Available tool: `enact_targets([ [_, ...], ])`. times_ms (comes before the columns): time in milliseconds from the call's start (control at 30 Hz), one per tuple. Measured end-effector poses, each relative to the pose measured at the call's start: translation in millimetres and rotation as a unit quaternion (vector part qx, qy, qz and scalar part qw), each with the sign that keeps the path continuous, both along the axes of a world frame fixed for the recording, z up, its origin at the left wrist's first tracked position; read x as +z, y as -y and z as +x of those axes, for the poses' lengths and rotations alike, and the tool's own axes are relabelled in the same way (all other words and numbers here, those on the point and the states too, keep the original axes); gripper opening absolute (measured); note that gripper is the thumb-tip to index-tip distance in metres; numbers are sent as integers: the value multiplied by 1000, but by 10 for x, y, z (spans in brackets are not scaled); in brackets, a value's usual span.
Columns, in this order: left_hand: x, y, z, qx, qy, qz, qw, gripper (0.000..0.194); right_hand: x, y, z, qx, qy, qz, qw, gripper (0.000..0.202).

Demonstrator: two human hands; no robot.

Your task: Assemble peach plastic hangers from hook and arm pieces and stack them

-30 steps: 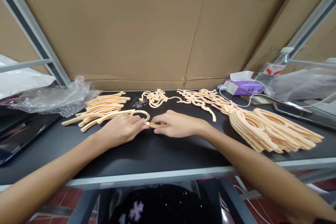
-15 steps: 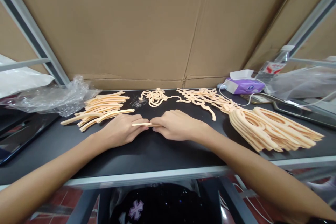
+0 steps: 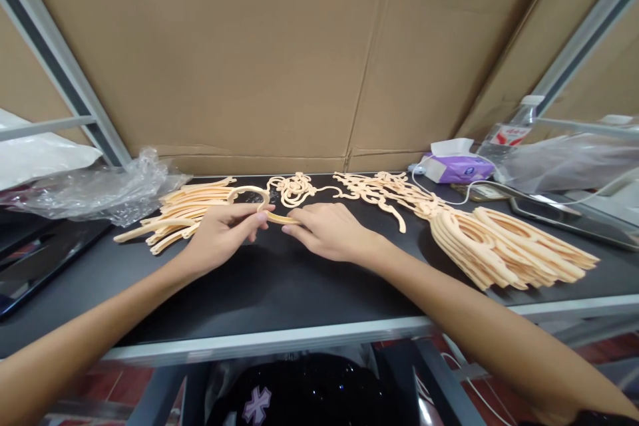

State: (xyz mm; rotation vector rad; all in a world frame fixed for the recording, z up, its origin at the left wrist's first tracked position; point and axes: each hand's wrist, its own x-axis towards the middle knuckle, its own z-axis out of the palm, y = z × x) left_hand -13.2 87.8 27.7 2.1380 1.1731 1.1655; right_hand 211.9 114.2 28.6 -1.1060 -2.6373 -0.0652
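Observation:
Between both hands is a pale, cream-coloured curved piece (image 3: 281,218); a hooked, ring-like end of it rises above the left fingers. My left hand (image 3: 224,233) pinches it between thumb and fingers near the hook. On its other end my right hand (image 3: 332,229) is closed, thumb below and fingers on top. Left of my left hand lies a pile of slim curved strips (image 3: 194,203) of the same colour. Beyond the hands sits a small tangle of thin curled offcuts (image 3: 296,188), with more curly pieces (image 3: 372,188) to its right.
A thick stack of larger cream pieces with oval cut-outs (image 3: 499,246) lies at the right on the black tabletop (image 3: 299,299). Behind it are a purple tissue pack (image 3: 456,168), a white cable and a plastic bottle (image 3: 512,133). Crumpled clear plastic (image 3: 124,190) lies at the left; cardboard (image 3: 249,60) walls the back.
The held piece has turned, so its hooked end now shows above my left hand instead of only a thin edge. My hands have drawn slightly apart, and the left fingers have shifted their grip.

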Motion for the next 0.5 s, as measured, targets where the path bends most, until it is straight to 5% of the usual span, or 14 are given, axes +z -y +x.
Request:
enact_targets([
  [200, -32, -26, 12, -133, 211, -237, 939, 41, -154, -77, -42, 76, -36, -19, 996, 35],
  [500, 10, 39, -13, -199, 133, -298, 924, 46, -143, -11, -57, 140, -11, -69, 988, 46],
])
